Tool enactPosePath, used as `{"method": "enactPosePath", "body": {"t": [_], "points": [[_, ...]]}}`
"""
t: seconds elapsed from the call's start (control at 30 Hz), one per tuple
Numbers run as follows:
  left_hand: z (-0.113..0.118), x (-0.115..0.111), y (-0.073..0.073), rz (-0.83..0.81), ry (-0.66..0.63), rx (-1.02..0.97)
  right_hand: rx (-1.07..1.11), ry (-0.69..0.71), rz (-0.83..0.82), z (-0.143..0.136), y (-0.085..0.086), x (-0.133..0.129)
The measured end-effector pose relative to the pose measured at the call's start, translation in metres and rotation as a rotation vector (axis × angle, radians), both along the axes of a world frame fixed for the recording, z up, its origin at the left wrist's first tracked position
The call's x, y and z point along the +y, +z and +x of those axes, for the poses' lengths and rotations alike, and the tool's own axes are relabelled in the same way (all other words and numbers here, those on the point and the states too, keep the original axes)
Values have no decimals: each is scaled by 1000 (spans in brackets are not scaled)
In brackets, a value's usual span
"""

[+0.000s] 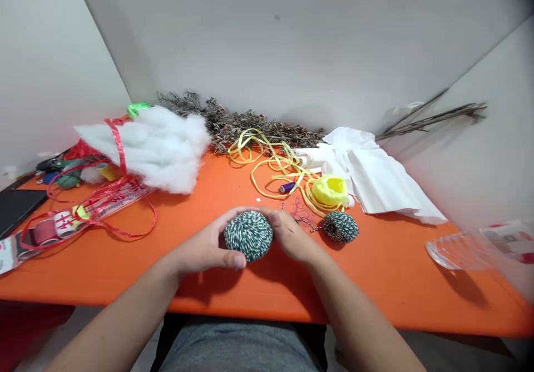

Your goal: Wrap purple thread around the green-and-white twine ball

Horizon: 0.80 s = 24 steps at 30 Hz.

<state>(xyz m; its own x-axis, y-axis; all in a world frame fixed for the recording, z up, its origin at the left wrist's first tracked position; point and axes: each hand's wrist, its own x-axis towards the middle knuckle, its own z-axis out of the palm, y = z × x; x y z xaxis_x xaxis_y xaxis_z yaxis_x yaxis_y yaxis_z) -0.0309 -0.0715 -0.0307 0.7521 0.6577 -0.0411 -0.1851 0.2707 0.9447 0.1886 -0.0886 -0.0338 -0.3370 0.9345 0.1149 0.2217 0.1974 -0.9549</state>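
A round green-and-white yarn ball (248, 235) is held up over the front of the orange table, between both hands. My left hand (211, 245) wraps its left side, thumb low in front and fingers behind. Against its right side rests my right hand (287, 233), bent inward, its fingertips partly hidden behind the ball. A second, smaller yarn ball (340, 227) of the same colours lies on the table to the right of my right hand. Beside it are a thin dark purple strand (306, 223) and a purple thread spool (287, 187).
White fluffy stuffing (167, 147) and red ribbon (117, 144) lie at the left, near packaged thread spools (45, 232). Dried twigs (246, 123) line the wall. Yellow ribbon (267, 172), a yellow roll (329, 191) and white sheets (379, 180) are right of centre; a clear plastic container (454, 251) sits far right.
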Motion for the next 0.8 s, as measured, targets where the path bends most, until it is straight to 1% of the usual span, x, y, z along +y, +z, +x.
{"method": "enactPosePath", "body": {"t": [0.07, 0.13, 0.2, 0.33, 0.4, 0.47, 0.53, 0.6, 0.67, 0.8], "points": [[-1, 0, 0, -7, -52, 54, 38, -100, -11, 4, 2, 1], [0, 0, 0, -9, -40, 128, 126, -210, 16, 13, 6, 3], [3, 2, 0, 9, 42, 183, 241, -291, 47, 23, 12, 5], [8, 6, -1, 50, 271, 234, 476, -414, 125, 44, 25, 7], [8, 7, 0, 61, 341, 249, 648, -516, 136, 54, 31, 8], [8, 7, 0, 54, 378, 258, 848, -665, 111, 64, 35, 10], [8, 6, 2, 50, 386, 263, 994, -829, 68, 76, 37, 13], [9, 6, 3, 59, 376, 264, 1059, -946, 40, 86, 37, 16], [10, 5, 4, 65, 354, 262, 1070, -998, 37, 94, 35, 18], [11, 5, 6, 61, 328, 252, 1067, -1058, 54, 102, 32, 18]]}}
